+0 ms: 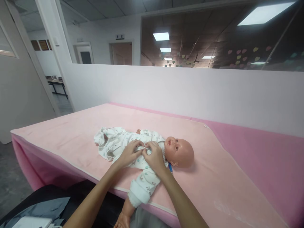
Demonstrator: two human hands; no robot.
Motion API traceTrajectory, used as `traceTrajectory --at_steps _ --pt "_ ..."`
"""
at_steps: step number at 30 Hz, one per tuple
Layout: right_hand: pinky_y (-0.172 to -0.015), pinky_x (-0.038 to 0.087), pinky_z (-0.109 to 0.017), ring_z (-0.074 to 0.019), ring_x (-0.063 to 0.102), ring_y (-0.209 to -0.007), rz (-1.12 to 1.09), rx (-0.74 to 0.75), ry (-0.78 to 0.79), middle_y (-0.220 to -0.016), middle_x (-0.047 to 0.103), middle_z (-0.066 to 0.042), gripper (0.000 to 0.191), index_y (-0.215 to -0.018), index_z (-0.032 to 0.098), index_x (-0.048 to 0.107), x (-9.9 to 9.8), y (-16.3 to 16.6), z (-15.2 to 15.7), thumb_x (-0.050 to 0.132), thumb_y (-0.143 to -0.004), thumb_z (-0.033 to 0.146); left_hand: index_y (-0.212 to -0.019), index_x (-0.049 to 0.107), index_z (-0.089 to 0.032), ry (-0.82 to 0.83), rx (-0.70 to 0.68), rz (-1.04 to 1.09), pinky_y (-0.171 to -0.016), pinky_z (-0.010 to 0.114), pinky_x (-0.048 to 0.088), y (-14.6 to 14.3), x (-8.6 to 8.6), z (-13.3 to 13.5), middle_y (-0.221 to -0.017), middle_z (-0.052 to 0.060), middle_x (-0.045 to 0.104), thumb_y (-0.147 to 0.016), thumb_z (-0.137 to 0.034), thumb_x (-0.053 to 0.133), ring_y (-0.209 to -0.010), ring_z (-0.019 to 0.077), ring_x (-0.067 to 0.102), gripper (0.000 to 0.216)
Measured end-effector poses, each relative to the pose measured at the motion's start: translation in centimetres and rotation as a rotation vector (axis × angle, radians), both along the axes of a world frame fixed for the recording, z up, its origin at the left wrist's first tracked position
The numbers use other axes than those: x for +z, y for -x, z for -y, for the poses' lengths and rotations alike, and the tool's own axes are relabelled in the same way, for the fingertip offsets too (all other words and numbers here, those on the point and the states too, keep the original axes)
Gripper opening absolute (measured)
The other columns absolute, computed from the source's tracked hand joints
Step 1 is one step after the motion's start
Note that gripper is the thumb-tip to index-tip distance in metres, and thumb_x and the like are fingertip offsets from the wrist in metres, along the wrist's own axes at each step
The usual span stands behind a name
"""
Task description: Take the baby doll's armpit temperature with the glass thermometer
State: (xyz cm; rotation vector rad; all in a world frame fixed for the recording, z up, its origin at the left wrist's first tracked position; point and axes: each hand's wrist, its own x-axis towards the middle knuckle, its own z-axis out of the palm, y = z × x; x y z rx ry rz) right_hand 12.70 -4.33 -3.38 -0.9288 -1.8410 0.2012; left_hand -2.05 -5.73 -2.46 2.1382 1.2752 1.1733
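A baby doll [181, 152] lies on its back on the pink-covered table, its bald head to the right. It wears a white patterned baby outfit [144, 185], whose loose legs spread to the left. On the doll's chest, my left hand [131, 152] pinches the cloth between thumb and fingers. Right beside it, my right hand [154, 155] also pinches the outfit's front, the fingertips of both hands almost touching. Whatever fastening sits between the fingertips is too small to make out. One sleeved doll arm hangs over the near table edge, with the cuff folded back.
A pale pink sheet [71, 133] covers the table over a darker pink cloth [266, 152]. Behind stands a low white wall [178, 91] with windows above. A door [21, 79] is at the left. A white object [32, 222] lies at the lower left.
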Motion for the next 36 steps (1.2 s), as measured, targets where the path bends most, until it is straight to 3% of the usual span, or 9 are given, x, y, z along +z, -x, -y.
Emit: traceTrajectory --at_steps 8,17,26,31,36 --pt "-0.064 0.039 -0.026 -0.0163 0.051 -0.07 0.043 0.011 -0.002 -0.067 0.054 0.0 0.008 -0.065 0.021 0.048 0.3 -0.2 -0.1 0.047 -0.064 0.013 -0.089 0.057 -0.02 0.02 -0.002 -0.034 -0.082 0.033 0.038 0.1 -0.1 -0.1 -0.093 0.004 0.058 -0.08 -0.029 0.048 -0.09 0.0219 0.05 0.016" --pt "-0.068 0.041 -0.027 -0.0171 0.055 -0.075 0.05 0.06 0.016 -0.074 0.061 -0.003 0.013 -0.071 0.02 0.054 0.4 -0.4 -0.1 0.045 -0.076 0.012 -0.089 0.057 -0.019 0.135 -0.085 0.15 -0.076 0.029 0.041 0.1 0.5 0.8 -0.091 0.004 0.057 -0.081 -0.036 0.049 -0.086 0.0193 0.051 0.02" --pt "-0.068 0.04 -0.027 -0.0167 0.056 -0.074 0.072 0.04 0.032 -0.076 0.062 -0.003 0.014 -0.074 0.019 0.056 0.5 -0.3 0.2 0.045 -0.081 0.015 -0.091 0.058 -0.018 0.274 -0.183 0.294 -0.063 0.025 0.041 0.9 0.0 0.4 -0.089 0.004 0.055 -0.08 -0.032 0.051 -0.071 0.0139 0.05 0.019" --pt "-0.069 0.04 -0.027 -0.0166 0.055 -0.075 0.086 0.031 0.037 -0.076 0.062 -0.003 0.015 -0.075 0.019 0.057 0.5 -0.3 0.2 0.044 -0.082 0.015 -0.085 0.058 -0.017 0.216 -0.128 0.256 -0.06 0.023 0.039 0.6 0.1 0.6 -0.083 0.002 0.05 -0.082 -0.038 0.049 -0.068 0.0125 0.046 0.023" --pt "-0.074 0.039 -0.029 -0.0174 0.054 -0.079 0.108 0.057 0.033 -0.08 0.062 -0.004 0.013 -0.077 0.019 0.057 0.5 -0.3 0.3 0.045 -0.08 0.016 -0.081 0.058 -0.017 0.17 -0.062 0.203 -0.065 0.026 0.04 0.3 0.1 0.6 -0.083 0.004 0.051 -0.082 -0.036 0.046 -0.076 0.0162 0.047 0.023"
